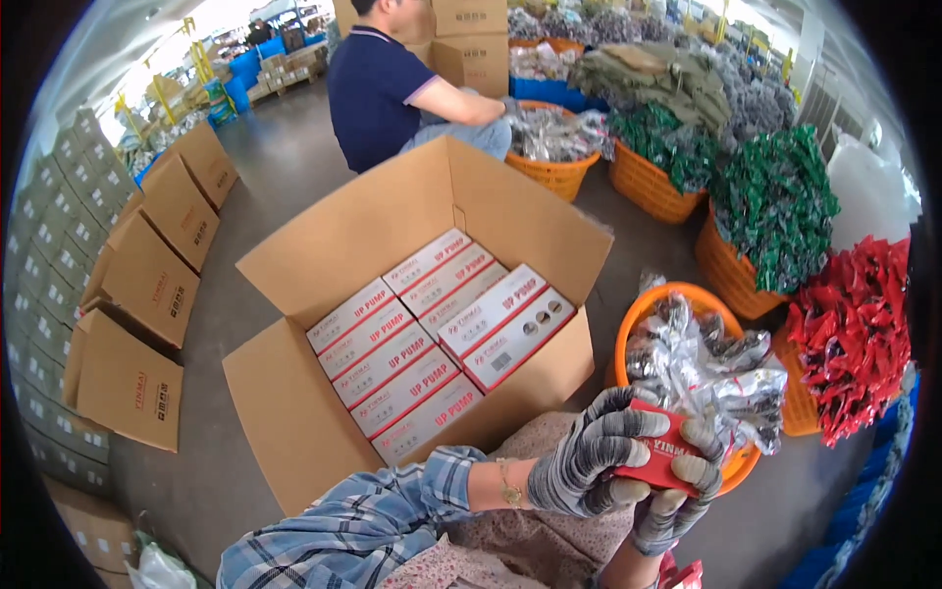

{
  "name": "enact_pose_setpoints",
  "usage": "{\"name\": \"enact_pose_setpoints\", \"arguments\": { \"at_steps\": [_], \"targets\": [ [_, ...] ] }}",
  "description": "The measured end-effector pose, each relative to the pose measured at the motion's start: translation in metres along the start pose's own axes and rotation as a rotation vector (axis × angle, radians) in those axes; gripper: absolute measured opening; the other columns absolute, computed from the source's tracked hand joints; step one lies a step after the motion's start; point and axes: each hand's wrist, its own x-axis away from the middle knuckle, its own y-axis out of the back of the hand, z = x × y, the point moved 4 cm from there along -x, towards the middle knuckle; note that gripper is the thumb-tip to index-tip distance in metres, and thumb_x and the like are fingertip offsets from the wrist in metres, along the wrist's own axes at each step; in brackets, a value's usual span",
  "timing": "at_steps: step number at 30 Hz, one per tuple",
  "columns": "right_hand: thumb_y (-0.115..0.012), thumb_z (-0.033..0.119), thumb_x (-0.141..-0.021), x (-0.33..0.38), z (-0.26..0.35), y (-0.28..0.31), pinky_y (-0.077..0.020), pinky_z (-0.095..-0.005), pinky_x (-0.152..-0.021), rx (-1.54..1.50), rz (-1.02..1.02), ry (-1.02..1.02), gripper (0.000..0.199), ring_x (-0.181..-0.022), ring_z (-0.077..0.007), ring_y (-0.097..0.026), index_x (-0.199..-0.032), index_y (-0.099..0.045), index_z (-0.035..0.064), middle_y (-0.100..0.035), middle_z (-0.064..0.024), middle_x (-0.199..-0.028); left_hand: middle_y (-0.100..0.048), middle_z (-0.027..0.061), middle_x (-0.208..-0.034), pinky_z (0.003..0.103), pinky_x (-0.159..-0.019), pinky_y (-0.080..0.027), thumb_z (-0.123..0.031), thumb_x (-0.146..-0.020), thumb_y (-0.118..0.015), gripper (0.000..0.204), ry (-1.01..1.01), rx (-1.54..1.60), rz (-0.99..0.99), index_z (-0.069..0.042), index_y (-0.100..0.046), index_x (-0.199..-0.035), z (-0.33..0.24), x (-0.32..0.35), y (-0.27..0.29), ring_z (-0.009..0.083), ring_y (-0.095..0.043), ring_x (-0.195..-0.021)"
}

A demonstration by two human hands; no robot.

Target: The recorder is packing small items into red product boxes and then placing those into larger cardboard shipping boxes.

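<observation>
My left hand (592, 459), in a grey striped knit glove with bare-looking pale fingertips, is closed on the left side of a small red packet (663, 452). From the right, my right hand (677, 510), gloved alike, grips the same packet; part of it is hidden behind the packet. Both hands hold it in front of an orange basket (622, 344) filled with clear and silver plastic bags (692, 358). Left of my hands stands a large open carton (277, 417). Inside it lie rows of white-and-red boxes (407, 358), with two set higher at the right.
A person (378, 93) in a dark blue shirt sits beyond the carton, by another orange basket (559, 177). Green bags (780, 206) and red bags (854, 339) heap up at the right. Open cartons (147, 285) line the left, before stacked grey boxes (59, 255).
</observation>
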Motion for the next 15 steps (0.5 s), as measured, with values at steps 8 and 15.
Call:
{"name": "enact_pose_setpoints", "arguments": {
  "at_steps": [8,15],
  "targets": [
    [-0.056,0.046,-0.088,-0.009,-0.013,-0.015,-0.0372,-0.0523,-0.098,0.052,0.112,0.043,0.034,-0.114,-0.0375,-0.048,-0.093,-0.055,0.0126,-0.049,-0.0185,-0.12,-0.054,0.0104,-0.119,0.057,-0.095,-0.037,-0.025,-0.082,-0.07,0.033,-0.046,0.064,-0.011,-0.015,-0.05,-0.106,0.007,-0.012,0.001,0.0359,-0.052,-0.112],
    [-0.056,0.053,-0.085,-0.001,-0.02,0.002,-0.0365,-0.0557,-0.097,0.198,0.139,0.19,0.034,-0.115,-0.0395,-0.046,-0.092,-0.058,0.0194,-0.051,-0.0147,-0.118,-0.049,0.0175,-0.128,0.05,-0.102,-0.036,-0.027,-0.085,-0.067,0.051,0.653,0.798,-0.298,-0.011,-0.045,-0.128,0.022,0.021,0.0,0.0325,-0.047,-0.12]
  ]
}}
